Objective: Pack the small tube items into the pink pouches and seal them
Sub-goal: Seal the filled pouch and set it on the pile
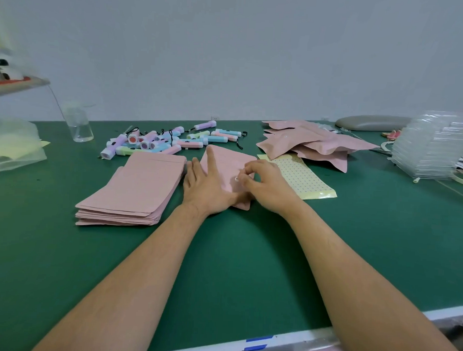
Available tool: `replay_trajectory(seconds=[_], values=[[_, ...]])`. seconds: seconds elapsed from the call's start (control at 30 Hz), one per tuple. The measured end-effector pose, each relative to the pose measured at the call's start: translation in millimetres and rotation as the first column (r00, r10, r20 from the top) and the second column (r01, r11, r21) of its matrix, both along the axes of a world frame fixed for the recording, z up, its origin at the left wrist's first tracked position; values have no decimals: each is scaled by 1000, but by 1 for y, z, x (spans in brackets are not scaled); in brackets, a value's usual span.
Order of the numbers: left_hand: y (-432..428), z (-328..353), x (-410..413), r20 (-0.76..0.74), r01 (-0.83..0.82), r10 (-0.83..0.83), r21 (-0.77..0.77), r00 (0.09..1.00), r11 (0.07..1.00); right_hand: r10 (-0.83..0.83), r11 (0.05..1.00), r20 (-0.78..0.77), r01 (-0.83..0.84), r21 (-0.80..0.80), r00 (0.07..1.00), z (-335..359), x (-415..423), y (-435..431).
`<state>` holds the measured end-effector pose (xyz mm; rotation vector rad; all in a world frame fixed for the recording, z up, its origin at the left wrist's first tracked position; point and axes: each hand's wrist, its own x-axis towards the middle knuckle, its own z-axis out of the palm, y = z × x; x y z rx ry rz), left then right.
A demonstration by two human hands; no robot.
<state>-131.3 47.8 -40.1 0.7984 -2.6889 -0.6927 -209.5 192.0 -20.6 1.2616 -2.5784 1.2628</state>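
Pressing down with straight, spread fingers, the left grip lies flat on a pink pouch that rests at a slant on the green counter. The right grip has its fingers curled, with thumb and forefinger pinching a small white round sticker against the near part of the same pouch. Just right of this grip lies a yellow sticker sheet covered in rows of dots. Just beside the left grip's outer fingers sits a stack of flat pink pouches. Behind the stack lies a loose heap of small tube items in pastel colours, some with black cords. Farther right, a pile of bulging pink pouches overlaps the sheet's far end. A clear bottle stands at far left, and stacked clear plastic trays at far right
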Motion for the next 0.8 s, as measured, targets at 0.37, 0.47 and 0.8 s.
replay_trajectory(seconds=[0.37,0.47,0.8], values=[[22,6,0,179,57,-46,-57,983,997,-98,994,-26,99,42,995,-4,-7,-19],[23,7,-1,201,53,-40,-57,979,997,-139,987,7,138,87,990,-4,-9,-20],[28,8,-2,280,-31,43,-45,959,998,-276,960,65,279,-32,959,-11,-10,-23]])
